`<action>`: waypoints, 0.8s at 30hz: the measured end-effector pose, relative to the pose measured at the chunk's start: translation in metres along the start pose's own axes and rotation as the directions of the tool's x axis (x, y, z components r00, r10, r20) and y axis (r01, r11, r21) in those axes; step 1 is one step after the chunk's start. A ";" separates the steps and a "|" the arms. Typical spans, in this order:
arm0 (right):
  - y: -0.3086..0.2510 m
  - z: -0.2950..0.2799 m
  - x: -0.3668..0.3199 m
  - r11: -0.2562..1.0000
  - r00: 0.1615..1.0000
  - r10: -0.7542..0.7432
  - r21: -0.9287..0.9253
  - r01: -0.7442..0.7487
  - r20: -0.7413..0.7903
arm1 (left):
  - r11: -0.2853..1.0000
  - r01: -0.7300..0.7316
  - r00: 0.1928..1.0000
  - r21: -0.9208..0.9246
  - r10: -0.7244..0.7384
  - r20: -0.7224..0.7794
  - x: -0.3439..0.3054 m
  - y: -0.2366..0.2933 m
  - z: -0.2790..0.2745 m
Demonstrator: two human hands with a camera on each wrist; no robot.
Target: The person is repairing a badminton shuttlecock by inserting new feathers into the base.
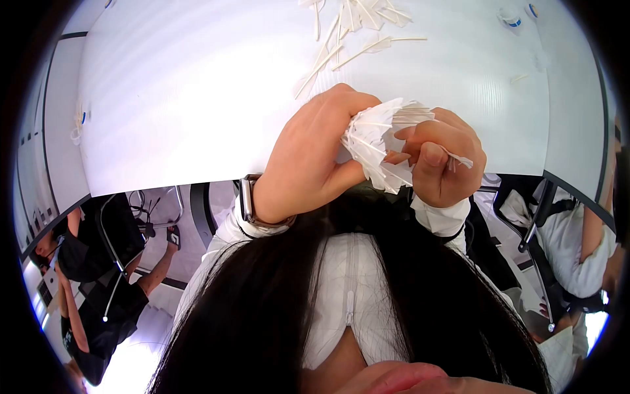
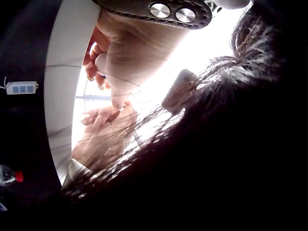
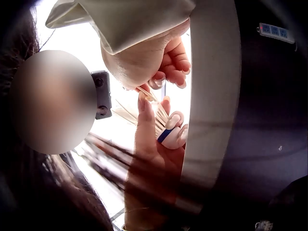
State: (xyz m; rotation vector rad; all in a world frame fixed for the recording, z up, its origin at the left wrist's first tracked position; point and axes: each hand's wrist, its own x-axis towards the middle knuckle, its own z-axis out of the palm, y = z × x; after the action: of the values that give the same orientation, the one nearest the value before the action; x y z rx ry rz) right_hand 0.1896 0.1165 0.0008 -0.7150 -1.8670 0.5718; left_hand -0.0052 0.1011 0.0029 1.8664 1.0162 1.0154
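Observation:
A white feather shuttlecock (image 1: 371, 141) is between my two hands over the table's near edge, its feather skirt opening to the right in the head view. My left hand (image 1: 308, 151) holds it from the left side. In the right wrist view, left fingers (image 3: 174, 120) curl round the cork, near its blue band (image 3: 165, 135). My right hand (image 1: 449, 157) is at the skirt's open side, its thumb and fingers bent together. A frayed white feather end (image 1: 461, 160) sticks out of its pinch. Pale quills (image 3: 161, 114) run from the cork toward the right hand.
Several loose white feathers (image 1: 357, 16) lie at the back of the white table (image 1: 197, 98). A small white-and-blue piece (image 1: 510, 20) is at the back right. People sit behind on both sides. Long dark hair (image 1: 262, 315) hangs near my wrists.

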 end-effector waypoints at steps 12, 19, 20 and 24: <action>-0.001 0.002 -0.001 1.000 0.999 -0.002 0.020 0.003 -0.044 | 0.999 -0.011 0.999 0.050 0.009 0.042 0.001 0.001 -0.002; -0.002 0.004 -0.004 0.999 0.997 0.039 0.028 -0.038 -0.066 | 0.996 -0.068 0.998 0.060 0.068 0.001 0.002 0.003 0.000; -0.001 0.004 -0.005 0.999 0.997 0.036 0.033 -0.033 -0.073 | 0.994 -0.088 0.996 0.069 0.089 -0.006 0.002 0.002 0.001; 0.000 0.005 -0.005 0.999 0.997 0.021 0.036 -0.018 -0.078 | 0.997 -0.056 0.998 0.049 0.056 0.004 0.001 0.003 0.001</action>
State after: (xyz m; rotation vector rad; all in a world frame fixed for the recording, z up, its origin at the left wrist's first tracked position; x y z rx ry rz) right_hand 0.1868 0.1125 -0.0047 -0.7228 -1.7755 0.5802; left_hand -0.0031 0.1007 0.0058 1.9448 1.0005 1.0285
